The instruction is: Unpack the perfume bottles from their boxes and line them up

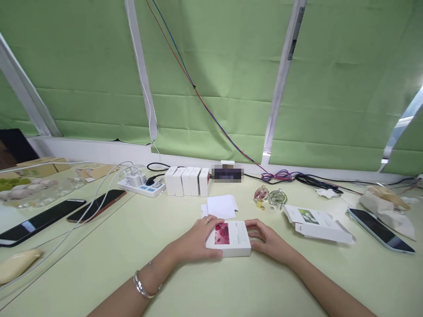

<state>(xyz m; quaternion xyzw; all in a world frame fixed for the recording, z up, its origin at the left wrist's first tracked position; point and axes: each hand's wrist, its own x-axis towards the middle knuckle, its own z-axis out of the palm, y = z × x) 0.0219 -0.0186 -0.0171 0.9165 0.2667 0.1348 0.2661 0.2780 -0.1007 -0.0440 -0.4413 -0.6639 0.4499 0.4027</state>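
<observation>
A flat white box [237, 240] with a red floral picture lies near the table's front, between my two hands. My left hand [201, 240] grips its left side, thumb along the near edge and fingers over the far edge. At the box's right end, my right hand [262, 237] has its fingers curled against the side. Behind the box rests a folded piece of white card [222, 206]. To the right lies an opened, flattened white carton [325, 225] with a green-and-white picture. A pinkish glass bottle [261, 193] and a greenish glass bottle [278, 198] stand beyond it.
Several small white boxes [187, 182] stand in a row at the back. Left of them are a power strip [142, 187] with cables and two dark phones [97, 205]. Another phone [380, 230] lies far right, near a crumpled bag [380, 202]. Black cable [317, 182] coils along the wall.
</observation>
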